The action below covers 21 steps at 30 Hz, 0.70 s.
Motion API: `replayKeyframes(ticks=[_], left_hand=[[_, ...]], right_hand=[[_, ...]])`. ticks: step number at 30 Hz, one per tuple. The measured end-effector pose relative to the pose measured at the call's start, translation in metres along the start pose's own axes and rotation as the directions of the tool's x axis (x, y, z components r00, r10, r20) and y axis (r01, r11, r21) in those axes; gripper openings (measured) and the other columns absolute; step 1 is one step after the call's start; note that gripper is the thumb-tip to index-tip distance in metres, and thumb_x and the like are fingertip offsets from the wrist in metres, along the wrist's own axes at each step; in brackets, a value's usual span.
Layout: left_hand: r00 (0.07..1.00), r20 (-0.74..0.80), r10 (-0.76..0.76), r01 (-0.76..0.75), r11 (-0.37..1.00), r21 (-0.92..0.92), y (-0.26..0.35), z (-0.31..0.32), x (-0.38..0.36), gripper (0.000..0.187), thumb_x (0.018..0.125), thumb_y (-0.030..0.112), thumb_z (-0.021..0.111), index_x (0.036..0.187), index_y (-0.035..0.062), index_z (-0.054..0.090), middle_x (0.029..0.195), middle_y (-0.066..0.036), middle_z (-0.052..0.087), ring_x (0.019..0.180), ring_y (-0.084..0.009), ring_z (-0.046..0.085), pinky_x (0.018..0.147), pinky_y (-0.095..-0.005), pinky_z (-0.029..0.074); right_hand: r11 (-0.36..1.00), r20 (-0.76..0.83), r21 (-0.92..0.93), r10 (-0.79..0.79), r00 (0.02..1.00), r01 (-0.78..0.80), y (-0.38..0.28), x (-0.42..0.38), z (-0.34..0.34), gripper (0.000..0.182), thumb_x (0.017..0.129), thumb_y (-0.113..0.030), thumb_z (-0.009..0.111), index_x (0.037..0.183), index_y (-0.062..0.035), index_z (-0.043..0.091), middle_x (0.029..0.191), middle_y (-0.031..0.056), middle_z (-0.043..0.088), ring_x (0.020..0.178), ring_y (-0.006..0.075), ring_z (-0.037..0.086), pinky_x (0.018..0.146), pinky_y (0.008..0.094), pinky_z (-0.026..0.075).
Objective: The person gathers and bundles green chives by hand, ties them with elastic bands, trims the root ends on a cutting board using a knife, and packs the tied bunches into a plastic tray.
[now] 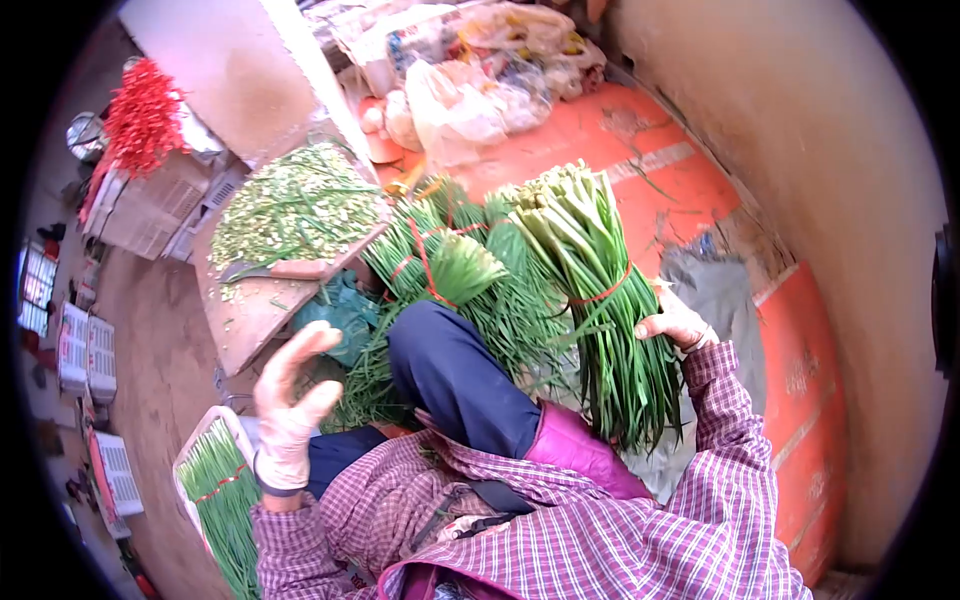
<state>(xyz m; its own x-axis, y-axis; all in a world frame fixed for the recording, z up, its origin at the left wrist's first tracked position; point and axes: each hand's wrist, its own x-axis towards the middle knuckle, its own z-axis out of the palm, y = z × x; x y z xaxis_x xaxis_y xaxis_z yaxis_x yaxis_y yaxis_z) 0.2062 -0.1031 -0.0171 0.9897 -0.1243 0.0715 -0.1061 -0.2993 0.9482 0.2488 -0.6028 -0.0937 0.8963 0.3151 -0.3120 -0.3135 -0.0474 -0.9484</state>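
Observation:
My right hand (675,320) is closed around the side of a large bundle of Chinese chives (622,330), thumb in front and the other fingers mostly hidden. A red band ties the bundle, which stands nearly upright with its pale cut ends up and leaf tips down. Raised in the air, my left hand (290,400) has thumb and fingers apart and holds nothing. Beyond it a wooden board (232,335) carries chopped pale and green pieces (300,205) and a knife (300,268). More tied green bundles (465,268) lie beyond my knee.
A white-rimmed basket (185,470) at lower left holds another banded green bundle (225,500). Plastic bags (460,110) pile up at the back on orange sheeting (650,120). A wall (800,150) rises on the right. Red produce (145,115) sits on cartons (150,205) at far left.

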Motion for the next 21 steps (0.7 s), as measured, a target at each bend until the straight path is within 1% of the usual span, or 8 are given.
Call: replayKeyframes(ticks=[5, 9, 12, 14, 16, 17, 20, 21], left_hand=[[0.989, 0.102, 0.104, -0.082, 0.976, -0.201, 0.011, 0.033, 0.008, 0.089, 0.080, 0.034, 0.082, 0.150, -0.0043, 0.042, 0.139, -0.020, 0.060, 0.135, -0.0271, 0.054, 0.118, -0.0413, 0.034], [0.986, 0.083, 0.144, -0.094, 0.895, -0.437, 0.028, 0.033, -0.010, 0.105, 0.080, 0.028, 0.085, 0.159, -0.0023, 0.022, 0.157, -0.022, 0.039, 0.149, -0.0283, 0.032, 0.124, -0.0428, 0.023], [0.991, -0.099, 0.086, -0.130, 0.752, -0.646, 0.071, 0.024, -0.039, 0.121, 0.075, 0.033, 0.091, 0.160, -0.0042, 0.013, 0.162, -0.023, 0.028, 0.153, -0.0307, 0.025, 0.125, -0.0432, 0.021], [0.927, -0.342, 0.153, -0.338, 0.734, -0.589, 0.054, 0.027, -0.047, 0.116, 0.075, 0.040, 0.091, 0.160, 0.0018, 0.022, 0.154, -0.014, 0.042, 0.143, -0.0261, 0.038, 0.120, -0.0384, 0.030], [0.898, -0.352, 0.263, -0.431, 0.681, -0.592, 0.072, 0.004, -0.043, 0.116, 0.073, 0.038, 0.092, 0.159, 0.0028, 0.023, 0.152, -0.012, 0.044, 0.142, -0.0236, 0.040, 0.118, -0.0375, 0.033], [0.867, -0.415, 0.277, -0.486, 0.653, -0.580, 0.069, -0.003, -0.041, 0.116, 0.073, 0.038, 0.093, 0.159, 0.0041, 0.023, 0.152, -0.010, 0.044, 0.141, -0.0213, 0.040, 0.115, -0.0374, 0.037], [0.771, -0.604, 0.201, -0.577, 0.622, -0.529, 0.072, -0.023, -0.052, 0.111, 0.072, 0.037, 0.093, 0.156, 0.0082, 0.028, 0.144, -0.008, 0.052, 0.134, -0.0212, 0.049, 0.114, -0.0379, 0.039], [0.728, -0.667, 0.159, -0.599, 0.621, -0.506, 0.071, -0.025, -0.053, 0.107, 0.073, 0.034, 0.093, 0.155, 0.0089, 0.029, 0.140, -0.007, 0.055, 0.128, -0.0199, 0.054, 0.110, -0.0364, 0.044]], right_hand=[[0.985, 0.316, 0.161, -0.114, 0.942, 0.065, -0.005, 0.048, 0.035, 0.108, 0.065, -0.044, 0.081, 0.152, 0.0022, 0.036, 0.143, 0.0122, 0.053, 0.129, 0.0230, 0.051, 0.110, 0.0373, 0.040], [0.983, 0.387, 0.183, -0.072, 0.919, 0.000, -0.020, 0.058, 0.082, 0.100, 0.067, -0.033, 0.077, 0.152, -0.0033, 0.034, 0.140, 0.0114, 0.052, 0.125, 0.0233, 0.054, 0.102, 0.0373, 0.047], [0.981, 0.326, 0.142, -0.171, 0.930, 0.131, -0.043, 0.071, 0.125, 0.095, 0.068, -0.026, 0.075, 0.152, -0.0055, 0.034, 0.136, 0.0105, 0.053, 0.118, 0.0231, 0.058, 0.096, 0.0373, 0.051], [0.957, 0.234, 0.036, -0.288, 0.929, 0.288, -0.068, 0.080, 0.169, 0.093, 0.067, -0.023, 0.074, 0.150, -0.0044, 0.036, 0.129, 0.0097, 0.056, 0.109, 0.0224, 0.060, 0.091, 0.0372, 0.052], [0.941, 0.311, -0.221, -0.183, 0.933, 0.258, -0.103, 0.091, 0.201, 0.089, 0.066, -0.026, 0.074, 0.146, -0.0028, 0.042, 0.124, 0.0087, 0.060, 0.104, 0.0216, 0.061, 0.089, 0.0361, 0.051], [0.878, 0.342, -0.210, -0.346, 0.874, 0.430, -0.117, 0.092, 0.240, 0.082, 0.067, -0.026, 0.076, 0.140, -0.0013, 0.049, 0.118, 0.0086, 0.062, 0.104, 0.0201, 0.060, 0.088, 0.0347, 0.051], [0.832, 0.491, -0.266, -0.318, 0.811, 0.487, -0.157, 0.078, 0.325, 0.079, 0.069, -0.010, 0.078, 0.141, 0.0028, 0.050, 0.129, 0.0136, 0.060, 0.113, 0.0204, 0.060, 0.096, 0.0363, 0.050], [0.760, 0.467, -0.250, -0.447, 0.763, 0.599, -0.153, 0.079, 0.344, 0.082, 0.068, -0.010, 0.080, 0.143, 0.0035, 0.049, 0.131, 0.0146, 0.060, 0.115, 0.0211, 0.059, 0.099, 0.0364, 0.049]])
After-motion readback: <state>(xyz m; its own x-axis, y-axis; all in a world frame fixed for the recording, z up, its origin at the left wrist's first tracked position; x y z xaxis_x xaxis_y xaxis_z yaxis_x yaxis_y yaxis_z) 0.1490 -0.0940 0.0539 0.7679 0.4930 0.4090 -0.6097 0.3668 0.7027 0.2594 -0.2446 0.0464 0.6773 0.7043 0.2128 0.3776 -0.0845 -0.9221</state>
